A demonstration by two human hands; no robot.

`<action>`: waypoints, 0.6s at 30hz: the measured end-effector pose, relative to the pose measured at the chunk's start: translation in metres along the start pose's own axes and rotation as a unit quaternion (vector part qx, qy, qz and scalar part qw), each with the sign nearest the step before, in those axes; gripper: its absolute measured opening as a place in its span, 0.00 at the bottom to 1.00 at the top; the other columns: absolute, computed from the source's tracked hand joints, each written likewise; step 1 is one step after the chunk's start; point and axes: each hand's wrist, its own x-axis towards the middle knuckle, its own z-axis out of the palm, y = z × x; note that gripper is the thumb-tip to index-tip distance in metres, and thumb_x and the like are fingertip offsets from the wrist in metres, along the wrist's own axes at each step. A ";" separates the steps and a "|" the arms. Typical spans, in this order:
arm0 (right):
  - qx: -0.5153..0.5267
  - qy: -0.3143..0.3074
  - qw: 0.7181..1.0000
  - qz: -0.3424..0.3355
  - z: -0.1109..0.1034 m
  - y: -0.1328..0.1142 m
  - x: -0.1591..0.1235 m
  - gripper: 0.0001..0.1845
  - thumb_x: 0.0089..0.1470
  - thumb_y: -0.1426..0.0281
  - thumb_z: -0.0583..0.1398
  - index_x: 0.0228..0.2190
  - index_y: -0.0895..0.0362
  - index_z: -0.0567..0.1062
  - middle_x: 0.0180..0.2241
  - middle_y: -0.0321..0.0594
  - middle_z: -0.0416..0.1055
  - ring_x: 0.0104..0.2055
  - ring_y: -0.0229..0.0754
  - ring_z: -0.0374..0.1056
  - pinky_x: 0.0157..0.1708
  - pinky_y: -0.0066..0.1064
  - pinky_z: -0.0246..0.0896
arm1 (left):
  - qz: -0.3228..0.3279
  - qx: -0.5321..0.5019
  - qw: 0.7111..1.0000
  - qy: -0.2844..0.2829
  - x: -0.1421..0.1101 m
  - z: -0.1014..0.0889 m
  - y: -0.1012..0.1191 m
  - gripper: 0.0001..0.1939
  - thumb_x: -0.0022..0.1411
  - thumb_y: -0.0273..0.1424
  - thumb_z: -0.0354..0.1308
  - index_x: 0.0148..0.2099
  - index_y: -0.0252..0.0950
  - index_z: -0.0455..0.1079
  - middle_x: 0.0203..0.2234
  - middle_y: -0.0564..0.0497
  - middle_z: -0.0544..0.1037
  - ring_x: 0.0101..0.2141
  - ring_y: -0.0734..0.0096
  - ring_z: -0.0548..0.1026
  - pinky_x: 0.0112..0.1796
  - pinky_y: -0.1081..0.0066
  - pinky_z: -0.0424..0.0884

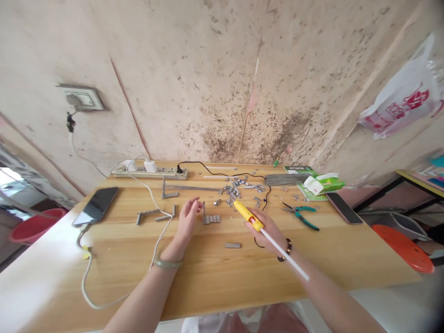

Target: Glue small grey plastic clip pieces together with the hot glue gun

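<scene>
My right hand (pixel 268 227) grips a yellow hot glue gun (pixel 247 213), its nozzle pointing up and left towards the loose pieces. A long white glue stick (pixel 286 255) sticks out of its back end over my forearm. My left hand (pixel 189 216) is closed, thumb and fingertips together at a thin upright grey piece (pixel 204 212). Against the foot of that piece lies a short row of small grey blocks (pixel 212 219). Nearer me lies a single flat grey strip (pixel 232 245). A small heap of grey pieces (pixel 237 188) spreads beyond the nozzle.
Teal-handled pliers (pixel 303 215) lie open on the right, near a tissue pack (pixel 324 184) and a phone (pixel 344 208). Grey rods (pixel 287 179) are bundled behind. Left are another phone (pixel 96 206), a white cable (pixel 157 243), a power strip (pixel 163 173) and L-shaped grey assemblies (pixel 147 213).
</scene>
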 end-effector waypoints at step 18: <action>0.243 -0.131 0.944 0.179 0.040 -0.010 0.044 0.20 0.57 0.53 0.55 0.36 0.57 0.74 0.24 0.35 0.68 0.24 0.37 0.63 0.24 0.27 0.60 | 0.102 0.136 0.982 -0.084 -0.004 -0.002 -0.004 0.15 0.53 0.37 0.63 0.42 0.36 0.69 0.35 0.48 0.75 0.36 0.67 0.71 0.41 0.68 0.68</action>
